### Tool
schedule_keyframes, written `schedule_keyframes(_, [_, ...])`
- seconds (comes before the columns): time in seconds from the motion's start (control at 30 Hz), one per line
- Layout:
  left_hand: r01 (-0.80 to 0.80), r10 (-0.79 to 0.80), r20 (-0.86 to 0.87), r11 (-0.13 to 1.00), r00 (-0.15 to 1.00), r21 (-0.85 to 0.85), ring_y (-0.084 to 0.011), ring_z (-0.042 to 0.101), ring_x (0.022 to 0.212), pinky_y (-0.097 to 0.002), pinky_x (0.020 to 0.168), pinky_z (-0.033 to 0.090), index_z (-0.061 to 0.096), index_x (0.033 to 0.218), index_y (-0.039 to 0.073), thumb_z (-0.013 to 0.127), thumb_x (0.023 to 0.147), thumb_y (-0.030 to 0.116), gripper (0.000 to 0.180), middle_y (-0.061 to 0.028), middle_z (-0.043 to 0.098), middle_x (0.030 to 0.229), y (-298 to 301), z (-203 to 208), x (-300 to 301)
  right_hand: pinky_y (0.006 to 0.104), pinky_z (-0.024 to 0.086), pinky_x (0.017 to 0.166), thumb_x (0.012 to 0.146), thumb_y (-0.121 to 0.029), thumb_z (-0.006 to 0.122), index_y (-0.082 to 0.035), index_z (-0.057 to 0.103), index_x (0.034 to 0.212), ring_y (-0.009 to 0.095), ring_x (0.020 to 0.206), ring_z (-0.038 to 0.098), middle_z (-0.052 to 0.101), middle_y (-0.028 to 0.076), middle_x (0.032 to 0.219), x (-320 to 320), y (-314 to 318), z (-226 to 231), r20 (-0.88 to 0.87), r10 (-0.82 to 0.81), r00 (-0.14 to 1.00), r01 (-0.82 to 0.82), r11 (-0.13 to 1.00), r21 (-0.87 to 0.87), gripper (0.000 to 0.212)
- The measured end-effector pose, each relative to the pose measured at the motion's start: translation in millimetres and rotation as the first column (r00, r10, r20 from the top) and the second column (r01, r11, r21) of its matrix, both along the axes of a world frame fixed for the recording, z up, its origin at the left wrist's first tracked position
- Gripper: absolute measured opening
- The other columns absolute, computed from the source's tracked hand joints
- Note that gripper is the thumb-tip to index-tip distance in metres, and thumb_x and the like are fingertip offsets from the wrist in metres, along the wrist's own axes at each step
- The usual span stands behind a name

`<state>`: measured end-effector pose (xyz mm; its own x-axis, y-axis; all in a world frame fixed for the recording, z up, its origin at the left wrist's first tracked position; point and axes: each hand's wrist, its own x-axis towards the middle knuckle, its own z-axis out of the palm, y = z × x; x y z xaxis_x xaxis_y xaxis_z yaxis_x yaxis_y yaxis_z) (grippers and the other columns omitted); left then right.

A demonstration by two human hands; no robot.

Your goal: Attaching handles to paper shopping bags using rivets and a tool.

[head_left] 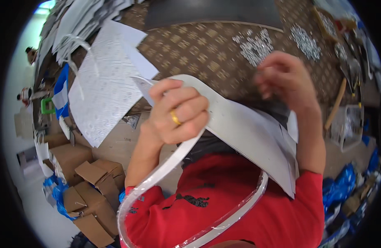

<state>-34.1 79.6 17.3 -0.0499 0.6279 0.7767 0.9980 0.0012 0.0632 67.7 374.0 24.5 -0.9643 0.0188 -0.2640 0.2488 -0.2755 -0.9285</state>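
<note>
Head view: left hand [180,109] gripping a white panel [252,136] in front of the red shirt [223,182].
Left fingers are clamping the panel's end; a glossy pale strip [151,182] is looping below. The right hand [287,80] is hovering near small metal pieces [256,47] on the patterned worktop [198,51], fingers curling; blur is obscuring whether they are holding anything.
</note>
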Motion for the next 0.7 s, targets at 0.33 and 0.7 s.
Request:
schedule_keyframes(0.33, [0.052,-0.054,0.038,0.997,0.998,0.062,-0.0222,0.062,0.089,-0.0442,0.088,0.051,0.057,0.084,0.011,0.072,0.065,0.017,0.025,-0.0026,0.068,0.093,5,-2,-6,0.0243,0.041,0.078,0.094,-0.009,0.071,-0.003,0.066,0.093,0.009,0.089,0.055,0.059,0.0,0.097,-18,-80,-4,-0.275,0.346,0.897,-0.323,0.938,0.129,0.008])
schedule_keyframes(0.7, [0.122,-0.099,0.162,0.984,0.982,-0.134,-0.0262,0.063,0.083,-0.0434,0.077,0.048,0.063,0.09,0.005,0.073,0.061,0.016,0.033,-0.0073,0.066,0.09,17,17,7,0.0265,0.047,0.071,0.089,-0.004,0.071,-0.004,0.066,0.094,0.009,0.081,0.054,0.06,-0.001,0.088,-8,-81,9,-0.164,0.272,0.948,-0.216,0.93,0.297,0.007])
